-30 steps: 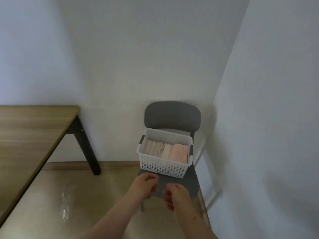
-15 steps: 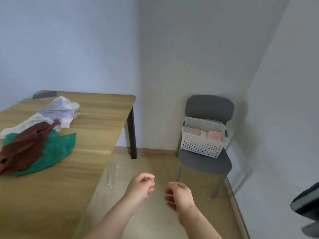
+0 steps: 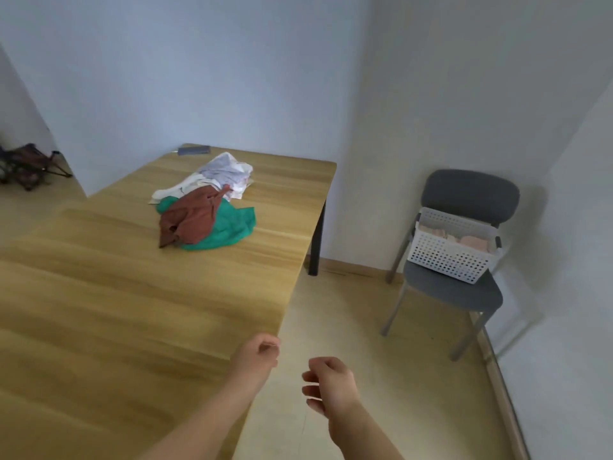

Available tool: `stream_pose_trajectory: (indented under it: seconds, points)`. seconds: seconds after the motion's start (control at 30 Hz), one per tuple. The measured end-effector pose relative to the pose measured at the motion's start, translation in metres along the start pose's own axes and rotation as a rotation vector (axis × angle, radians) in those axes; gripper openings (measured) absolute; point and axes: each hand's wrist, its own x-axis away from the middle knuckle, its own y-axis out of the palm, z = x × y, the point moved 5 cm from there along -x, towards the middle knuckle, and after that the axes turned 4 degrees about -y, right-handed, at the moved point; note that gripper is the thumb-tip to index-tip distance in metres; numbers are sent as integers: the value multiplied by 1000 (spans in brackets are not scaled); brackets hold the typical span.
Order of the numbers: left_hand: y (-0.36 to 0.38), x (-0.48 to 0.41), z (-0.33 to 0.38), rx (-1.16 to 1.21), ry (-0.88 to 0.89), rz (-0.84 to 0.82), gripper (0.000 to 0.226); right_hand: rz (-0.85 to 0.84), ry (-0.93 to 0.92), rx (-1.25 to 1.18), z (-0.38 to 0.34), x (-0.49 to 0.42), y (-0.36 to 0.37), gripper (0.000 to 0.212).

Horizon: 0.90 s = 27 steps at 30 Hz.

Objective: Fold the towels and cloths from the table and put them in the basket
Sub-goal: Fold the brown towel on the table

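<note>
The left hand [image 3: 257, 355] hangs over the table [image 3: 99, 310] at its near right edge. Its fingers are loosely curled and hold nothing. The right hand [image 3: 328, 383] is just beside it, out over the floor [image 3: 398, 327], also loosely curled and holding nothing.

The pile of cloths [image 3: 205, 207] lies toward the far end of the table, well apart from both hands. In it a brown cloth [image 3: 189, 220] is draped over a green cloth [image 3: 232, 227], and a white cloth [image 3: 222, 171] touches them on the far side. A broad stretch of tabletop lies between the pile and the hands, and a narrower band runs between the pile and the right edge. A dark flat thing [image 3: 194, 150] sits at the far edge.

The basket [image 3: 447, 260] stands on the seat of a grey chair [image 3: 471, 194] in the corner, with folded pale pink cloths [image 3: 474, 242] inside it. A strip of floor runs between the table's right edge and the chair, and the black table leg [image 3: 316, 240] stands at its far end.
</note>
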Motion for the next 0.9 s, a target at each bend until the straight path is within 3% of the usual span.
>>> stream_pose_trajectory:
  seconds: [0.13,0.43,0.57,0.77,0.9]
  points:
    - [-32,12,-34,-180,-15,37,21,-18,39,8,33,28,25,10]
    - [-108,-38,-47,-202,27,15,17,37,-5,107,24,2,89,13]
    - [-159,-106,-38,-231,76,13,17,98,-9,123,5,-45,145,13]
    - [-233,-233,-7,-492,176,27,26,211,61,134,-20,-119,230,10]
    - [-263,-300,36,-710,409,163,40,255,89,180,-36,-156,257,2]
